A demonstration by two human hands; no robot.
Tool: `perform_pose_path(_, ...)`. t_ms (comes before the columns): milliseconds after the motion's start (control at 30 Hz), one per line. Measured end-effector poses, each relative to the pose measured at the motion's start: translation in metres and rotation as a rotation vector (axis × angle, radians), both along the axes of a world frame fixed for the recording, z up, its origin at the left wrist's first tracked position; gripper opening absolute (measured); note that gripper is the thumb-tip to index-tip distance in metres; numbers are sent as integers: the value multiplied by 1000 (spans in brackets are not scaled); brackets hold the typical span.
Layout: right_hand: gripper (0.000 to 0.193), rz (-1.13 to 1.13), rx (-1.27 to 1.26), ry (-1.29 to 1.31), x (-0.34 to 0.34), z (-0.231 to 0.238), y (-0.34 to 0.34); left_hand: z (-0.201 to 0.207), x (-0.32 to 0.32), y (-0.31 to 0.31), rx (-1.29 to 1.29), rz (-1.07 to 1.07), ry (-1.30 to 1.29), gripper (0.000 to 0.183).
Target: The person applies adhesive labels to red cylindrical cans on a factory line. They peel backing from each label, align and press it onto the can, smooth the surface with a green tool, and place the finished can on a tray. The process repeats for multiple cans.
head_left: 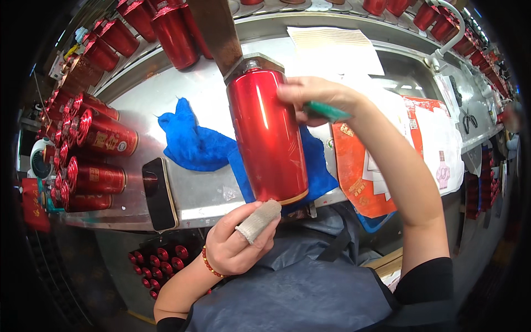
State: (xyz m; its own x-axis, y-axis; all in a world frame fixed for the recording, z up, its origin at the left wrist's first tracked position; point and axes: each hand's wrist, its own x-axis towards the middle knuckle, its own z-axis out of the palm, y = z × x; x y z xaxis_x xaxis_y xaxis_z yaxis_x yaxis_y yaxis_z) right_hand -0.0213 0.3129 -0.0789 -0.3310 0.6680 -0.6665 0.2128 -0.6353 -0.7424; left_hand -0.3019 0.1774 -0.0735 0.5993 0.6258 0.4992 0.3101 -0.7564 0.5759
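Observation:
A glossy red cylindrical bottle [267, 138] lies tilted in front of me, its neck against a grey metal bracket [228, 41] and its gold-rimmed base toward me. At that base my left hand [240, 235] grips the edge; a beige fabric sleeve [258, 221] covers one finger. My right hand [318, 97] rests its fingertips on the bottle's right side near the shoulder. Tucked in the same hand is a green plastic piece [328, 112], like a tool handle; its working end is hidden. A blue cloth [202, 146] is spread under and beside the bottle.
Many red bottles [105, 133] crowd the left side, with more [173, 36] behind. A black phone [159, 193] lies at the bench's front edge. Red bags and white papers [442, 149] cover the right. Scissors [470, 120] and a striped sheet [334, 50] lie farther off.

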Motion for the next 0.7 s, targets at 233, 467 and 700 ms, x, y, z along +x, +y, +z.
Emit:
perform_pose_path(233, 92, 167, 217, -396, -34, 29, 3, -2, -4, 1, 38, -26, 26, 24)
perform_pose_path(467, 94, 37, -16, 118, 16, -41, -3, 2, -4, 4, 25, -71, 32, 25)
perform_pose_path(700, 92, 216, 146, -405, -24, 30, 13, 4, -7, 11, 70, -110, 67, 28)
